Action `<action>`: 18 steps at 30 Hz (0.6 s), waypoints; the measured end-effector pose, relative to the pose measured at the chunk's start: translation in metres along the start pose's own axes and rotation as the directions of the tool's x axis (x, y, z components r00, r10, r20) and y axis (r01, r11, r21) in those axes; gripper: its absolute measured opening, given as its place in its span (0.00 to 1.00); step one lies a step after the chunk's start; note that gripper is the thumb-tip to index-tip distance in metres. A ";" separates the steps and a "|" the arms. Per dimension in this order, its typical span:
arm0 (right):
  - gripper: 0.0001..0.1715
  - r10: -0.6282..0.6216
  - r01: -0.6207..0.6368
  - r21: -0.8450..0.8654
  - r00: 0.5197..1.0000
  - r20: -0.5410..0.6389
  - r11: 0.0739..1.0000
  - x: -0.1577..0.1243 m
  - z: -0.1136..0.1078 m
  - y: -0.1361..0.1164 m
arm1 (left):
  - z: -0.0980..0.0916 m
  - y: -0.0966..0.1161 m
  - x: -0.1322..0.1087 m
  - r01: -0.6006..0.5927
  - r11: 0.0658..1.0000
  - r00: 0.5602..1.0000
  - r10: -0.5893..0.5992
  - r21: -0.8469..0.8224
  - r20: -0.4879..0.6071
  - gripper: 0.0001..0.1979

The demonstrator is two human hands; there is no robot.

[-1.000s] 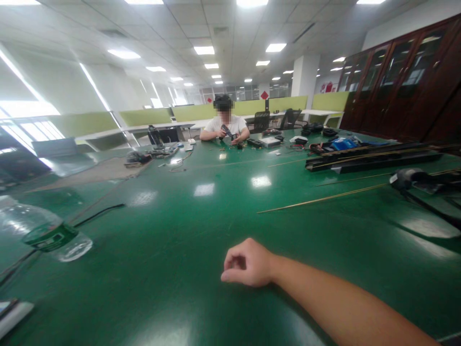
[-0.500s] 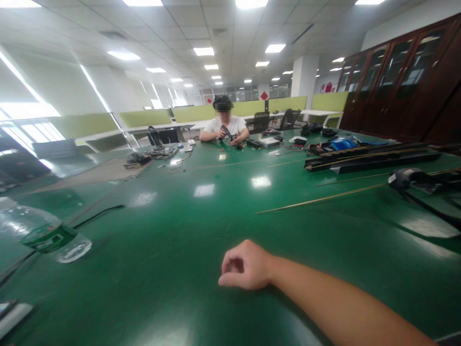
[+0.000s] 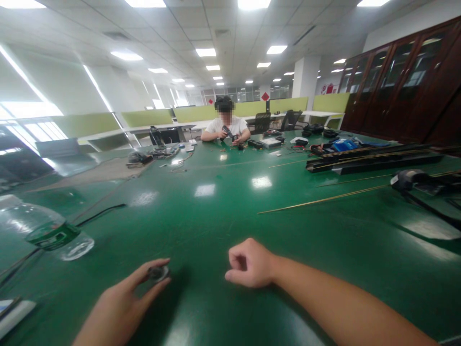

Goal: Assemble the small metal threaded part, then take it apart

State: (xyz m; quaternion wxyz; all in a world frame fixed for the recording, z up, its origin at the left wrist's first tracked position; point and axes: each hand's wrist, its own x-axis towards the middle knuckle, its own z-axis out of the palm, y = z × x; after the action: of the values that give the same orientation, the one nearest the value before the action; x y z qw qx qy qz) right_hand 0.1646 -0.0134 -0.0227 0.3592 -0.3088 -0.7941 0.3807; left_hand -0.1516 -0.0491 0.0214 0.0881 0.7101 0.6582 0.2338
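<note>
My left hand point(image 3: 139, 293) is at the lower left, above the green table. Its thumb and fingers close around a small round dark piece point(image 3: 158, 273) with a greyish rim; the exact kind cannot be made out. My right hand point(image 3: 250, 263) rests on its side on the table, to the right of the left hand. The fingers are loosely curled towards the thumb, and nothing shows in the hollow between them. The tabletop point(image 3: 201, 226) is glossy and reflects the ceiling lights.
A clear bottle point(image 3: 54, 235) with a green label lies at the left, near a black cable point(image 3: 103, 213). Thin brass-coloured rods point(image 3: 324, 198) and black channels point(image 3: 378, 161) lie at the right, beyond a black strapped device point(image 3: 406, 179). Across the table sits a person point(image 3: 226, 126) holding a dark tool.
My left hand has come into view from the lower left with the small round dark piece in it. The right hand stays curled in nearly the same spot.
</note>
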 end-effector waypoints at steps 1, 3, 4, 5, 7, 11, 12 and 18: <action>0.15 -0.002 0.002 -0.003 0.999 -0.036 1.000 0.001 0.000 0.002 | 0.009 0.018 0.009 -0.074 0.997 0.994 0.076 -0.030 0.084 0.20; 0.14 0.018 -0.015 0.023 0.991 -0.136 1.000 0.003 0.000 0.007 | 0.026 0.057 0.025 -0.192 0.975 0.961 0.210 -0.112 0.181 0.18; 0.14 0.045 -0.034 0.062 0.980 -0.193 0.997 0.005 0.000 0.009 | 0.034 0.076 0.032 -0.231 0.959 0.945 0.261 -0.161 0.197 0.16; 0.13 0.088 -0.058 0.123 0.965 -0.247 0.991 0.007 0.000 0.012 | 0.042 0.093 0.038 -0.256 0.942 0.932 0.299 -0.216 0.202 0.16; 0.13 0.185 -0.099 0.299 0.944 -0.274 0.949 0.010 -0.001 0.016 | 0.057 0.115 0.044 -0.273 0.905 0.917 0.348 -0.326 0.197 0.14; 0.20 0.247 -0.101 0.528 0.945 -0.214 0.843 0.014 -0.002 0.018 | 0.079 0.122 0.040 -0.245 0.813 0.931 0.349 -0.528 0.105 0.14; 0.22 0.240 -0.095 0.548 0.950 -0.199 0.831 0.014 -0.002 0.018 | 0.083 0.119 0.037 -0.229 0.791 0.938 0.336 -0.567 0.091 0.14; 0.24 0.216 -0.116 0.632 0.973 -0.083 0.766 0.011 -0.001 0.017 | 0.088 0.108 0.033 -0.112 0.705 0.955 0.272 -0.700 0.121 0.15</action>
State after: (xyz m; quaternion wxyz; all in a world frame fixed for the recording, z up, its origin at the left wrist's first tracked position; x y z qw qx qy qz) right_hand 0.1628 0.0046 -0.0325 0.4647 -0.2696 -0.5635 0.6275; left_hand -0.0153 -0.0132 -0.0017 0.3901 0.7128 0.4333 0.3899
